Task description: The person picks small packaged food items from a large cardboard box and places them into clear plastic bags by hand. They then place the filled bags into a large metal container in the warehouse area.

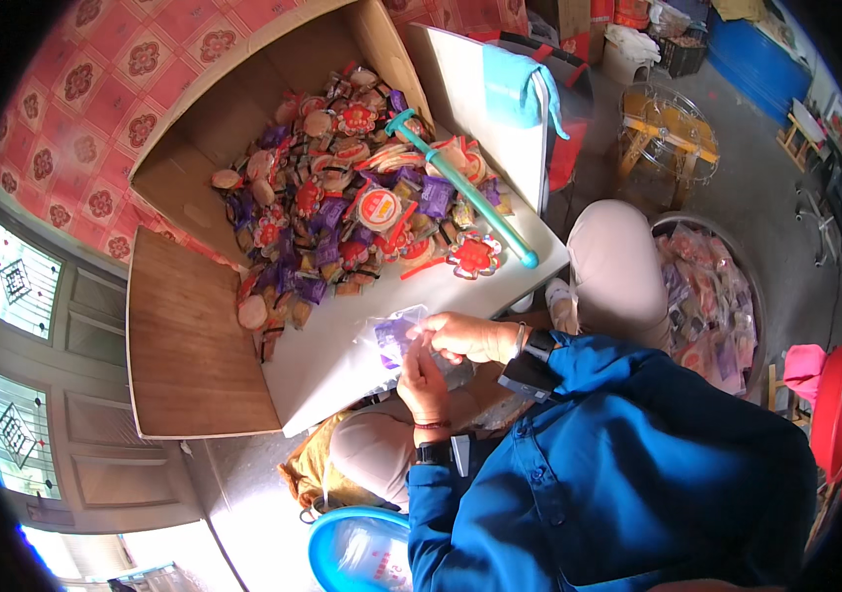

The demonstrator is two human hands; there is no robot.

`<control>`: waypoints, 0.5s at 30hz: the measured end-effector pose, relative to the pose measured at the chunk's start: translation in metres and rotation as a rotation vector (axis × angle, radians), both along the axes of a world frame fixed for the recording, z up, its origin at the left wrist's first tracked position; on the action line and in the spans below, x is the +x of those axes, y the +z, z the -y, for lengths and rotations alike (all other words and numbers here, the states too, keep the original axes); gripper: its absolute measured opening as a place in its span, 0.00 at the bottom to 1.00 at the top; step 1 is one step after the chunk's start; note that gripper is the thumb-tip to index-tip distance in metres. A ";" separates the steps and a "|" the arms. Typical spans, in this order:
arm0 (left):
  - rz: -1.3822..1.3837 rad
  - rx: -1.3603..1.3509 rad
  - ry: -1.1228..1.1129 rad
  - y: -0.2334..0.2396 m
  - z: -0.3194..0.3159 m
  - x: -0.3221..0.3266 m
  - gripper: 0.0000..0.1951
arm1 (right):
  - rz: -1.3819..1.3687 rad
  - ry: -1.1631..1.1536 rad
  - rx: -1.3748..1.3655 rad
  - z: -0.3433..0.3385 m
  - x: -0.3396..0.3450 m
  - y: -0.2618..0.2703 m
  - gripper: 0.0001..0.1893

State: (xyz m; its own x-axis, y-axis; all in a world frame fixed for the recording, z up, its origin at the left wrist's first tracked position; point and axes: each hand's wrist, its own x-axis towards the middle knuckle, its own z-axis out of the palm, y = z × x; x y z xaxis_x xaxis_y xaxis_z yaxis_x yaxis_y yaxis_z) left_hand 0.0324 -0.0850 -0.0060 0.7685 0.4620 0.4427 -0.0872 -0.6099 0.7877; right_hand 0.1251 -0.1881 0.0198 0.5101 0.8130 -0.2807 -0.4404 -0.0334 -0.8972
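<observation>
A clear plastic bag (371, 334) with a purple wrapped packet (390, 344) in it is at the front edge of the white tabletop (332, 370). My right hand (471, 337) pinches the bag near its edge, fingers bent inward. Close below, my left hand (425, 381) grips the same bag, and the fingertips of both hands meet there. The fingers hide part of the bag. Beyond my hands lies a heap of small wrapped snacks (332, 222), purple, red and pale. A red flower-shaped packet (474, 255) rests at the heap's near side.
A large cardboard box (191, 159) lies on its side around the heap. Across the snacks leans a teal plastic rod (476, 200). A brown board (195, 340) stands at the left, a white panel (458, 89) at the back. Filled bags sit in a round tub (755, 296); a blue basin (328, 544) is below.
</observation>
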 end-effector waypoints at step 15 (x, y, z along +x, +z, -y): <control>-0.250 0.054 0.155 -0.017 -0.018 0.001 0.13 | 0.960 -0.287 -0.341 0.002 0.048 0.015 0.06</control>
State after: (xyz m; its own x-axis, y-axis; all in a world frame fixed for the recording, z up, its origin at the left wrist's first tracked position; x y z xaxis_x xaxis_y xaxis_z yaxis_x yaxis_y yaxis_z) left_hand 0.0338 -0.0675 -0.0231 0.7787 0.5636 0.2756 0.2032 -0.6423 0.7390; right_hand 0.1734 -0.1905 0.0349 0.7999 0.5807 0.1515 0.4170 -0.3563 -0.8361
